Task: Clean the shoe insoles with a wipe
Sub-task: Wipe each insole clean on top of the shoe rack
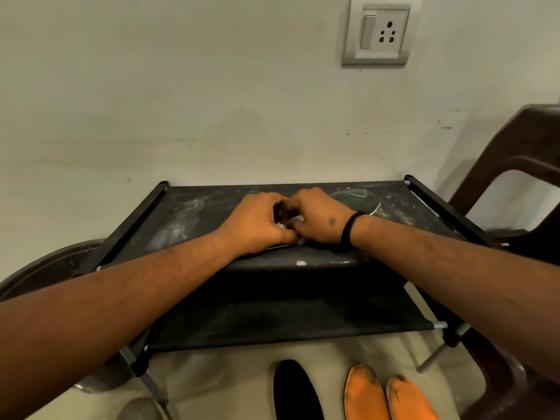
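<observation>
Head view: left hand (257,222) and right hand (318,219) are meeting at rack (194,207) centre, fingers curling together round a white wipe (295,219). Dark insole (360,200) is lying at 2 o'clock of the hands. Two orange insoles (391,395) and a black insole (295,392) are lying on the floor at 6.

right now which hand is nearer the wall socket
The right hand. It sits on the rack's top shelf almost below the socket, only a little to its left. The left hand touches it on the side away from the socket.
</observation>
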A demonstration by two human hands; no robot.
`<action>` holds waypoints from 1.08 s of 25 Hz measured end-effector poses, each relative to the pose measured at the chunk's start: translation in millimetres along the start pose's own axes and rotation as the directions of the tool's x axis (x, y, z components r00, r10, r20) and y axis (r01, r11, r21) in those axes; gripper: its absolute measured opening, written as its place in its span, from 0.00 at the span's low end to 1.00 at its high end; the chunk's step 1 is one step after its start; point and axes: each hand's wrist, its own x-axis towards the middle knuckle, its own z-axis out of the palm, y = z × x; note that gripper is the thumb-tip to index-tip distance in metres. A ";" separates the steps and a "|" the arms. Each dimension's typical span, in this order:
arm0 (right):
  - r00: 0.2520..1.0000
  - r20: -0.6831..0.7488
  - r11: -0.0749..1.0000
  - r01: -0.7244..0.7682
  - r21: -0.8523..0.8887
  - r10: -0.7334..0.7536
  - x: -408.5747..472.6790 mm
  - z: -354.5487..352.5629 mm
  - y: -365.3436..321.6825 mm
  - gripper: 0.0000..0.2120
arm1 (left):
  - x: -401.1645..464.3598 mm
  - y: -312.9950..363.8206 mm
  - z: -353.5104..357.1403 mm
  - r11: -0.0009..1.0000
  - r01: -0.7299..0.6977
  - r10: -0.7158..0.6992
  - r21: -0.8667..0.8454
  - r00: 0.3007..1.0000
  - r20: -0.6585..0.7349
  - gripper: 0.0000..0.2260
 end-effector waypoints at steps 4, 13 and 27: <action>0.970 -0.133 0.951 -0.227 -0.212 0.202 10.8 -10.1 25.8 0.09 | 0.4 1.0 1.2 1.000 0.010 -0.010 0.002 1.000 0.002 0.37; 0.974 -0.121 0.952 -0.215 -0.220 0.192 2.8 -14.0 30.6 0.08 | 0.1 -1.8 0.9 0.999 -0.020 0.020 0.044 1.000 0.013 0.36; 1.000 0.019 0.998 -0.015 0.060 0.014 -15.3 -8.9 18.8 0.07 | -1.0 -2.2 0.6 0.993 -0.061 0.060 0.105 0.998 0.013 0.35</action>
